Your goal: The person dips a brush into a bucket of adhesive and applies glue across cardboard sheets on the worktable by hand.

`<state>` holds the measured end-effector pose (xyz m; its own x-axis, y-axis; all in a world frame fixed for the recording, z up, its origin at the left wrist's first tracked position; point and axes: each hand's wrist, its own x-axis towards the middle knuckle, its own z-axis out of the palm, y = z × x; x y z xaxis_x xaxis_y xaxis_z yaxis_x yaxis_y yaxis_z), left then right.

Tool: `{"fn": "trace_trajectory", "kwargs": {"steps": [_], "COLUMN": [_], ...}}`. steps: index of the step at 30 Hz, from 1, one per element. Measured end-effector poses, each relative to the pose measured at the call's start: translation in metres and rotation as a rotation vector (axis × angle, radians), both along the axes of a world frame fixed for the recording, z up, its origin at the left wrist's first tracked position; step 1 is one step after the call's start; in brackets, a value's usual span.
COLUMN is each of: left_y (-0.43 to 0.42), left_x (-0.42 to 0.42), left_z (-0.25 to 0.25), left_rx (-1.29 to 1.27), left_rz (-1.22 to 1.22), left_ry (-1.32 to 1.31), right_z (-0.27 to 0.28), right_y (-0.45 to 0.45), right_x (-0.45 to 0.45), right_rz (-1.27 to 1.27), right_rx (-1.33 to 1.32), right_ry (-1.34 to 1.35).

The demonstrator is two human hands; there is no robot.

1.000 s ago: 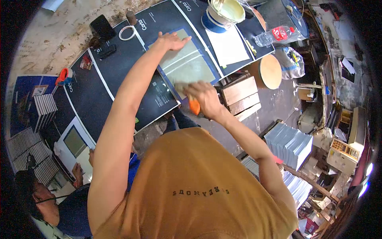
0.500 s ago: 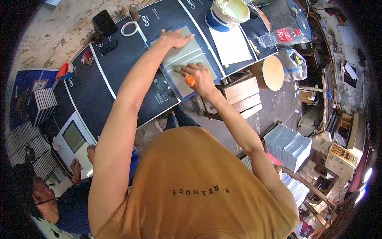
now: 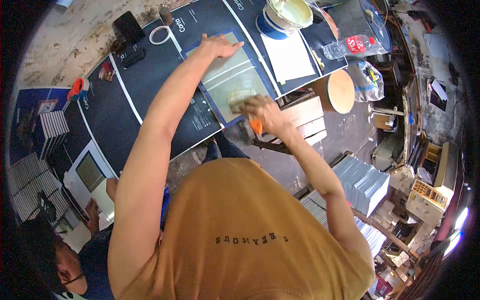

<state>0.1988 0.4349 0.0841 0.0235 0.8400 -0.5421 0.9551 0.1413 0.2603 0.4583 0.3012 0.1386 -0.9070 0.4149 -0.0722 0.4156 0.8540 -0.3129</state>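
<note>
A grey-green panel with blue edges (image 3: pixel 220 82) lies flat on the dark worktop, with pale, wet-looking streaks across it. My left hand (image 3: pixel 219 47) rests on the panel's far end, fingers spread. My right hand (image 3: pixel 268 114) is closed round a wide brush with an orange handle (image 3: pixel 256 126). The brush's pale bristles touch the panel near its close right part. Right of the panel lies a white sheet (image 3: pixel 287 57), and a bucket of creamy paste (image 3: pixel 290 15) stands just beyond it.
On the worktop are a tape roll (image 3: pixel 160 35), an orange tape dispenser (image 3: pixel 78 89) and a plastic bottle (image 3: pixel 350 46). A wooden stool (image 3: pixel 305 120) stands by the near edge. At left, a co-worker's hands are beside a white board (image 3: pixel 82 167).
My right hand and the brush have moved nearer to me and to the right along the panel. My left hand stays in place. The co-worker at left has shifted slightly.
</note>
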Motion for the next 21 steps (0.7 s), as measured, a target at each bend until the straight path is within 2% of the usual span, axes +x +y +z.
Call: {"fn": "trace_trajectory", "kwargs": {"steps": [2, 6, 7, 10, 14, 15, 18, 19, 21], "left_y": [-0.001, -0.006, -0.004, 0.003, 0.003, 0.001, -0.002, 0.001, 0.006], "left_x": [-0.001, -0.002, -0.001, 0.006, 0.01, 0.01, 0.007, 0.007, 0.008], "left_z": [-0.004, 0.0, 0.003, 0.012, 0.01, 0.006, 0.004, 0.006, 0.006], "left_rx": [0.015, -0.003, -0.034, -0.099, -0.092, -0.087, -0.094, -0.104, -0.128], "left_rz": [0.001, 0.018, 0.026, 0.034, 0.029, 0.032, 0.03, 0.03, 0.026], "left_ry": [-0.009, -0.021, -0.022, -0.01, 0.038, 0.046, 0.042, 0.041, 0.037], "right_z": [0.001, 0.033, 0.043, 0.038, -0.01, 0.004, 0.038, 0.044, 0.046], "right_y": [-0.018, -0.008, 0.001, 0.029, 0.007, -0.007, -0.022, -0.023, -0.015], "right_x": [0.021, 0.039, 0.032, 0.0, 0.017, 0.026, 0.048, 0.05, 0.042], "right_rz": [0.098, 0.116, 0.08, -0.095, 0.02, 0.032, 0.07, 0.023, -0.058], "right_rx": [0.011, -0.096, 0.025, 0.071, 0.087, 0.09, -0.131, -0.118, -0.001], "right_ry": [-0.104, -0.134, -0.11, 0.112, -0.059, -0.151, -0.318, -0.361, -0.107]}}
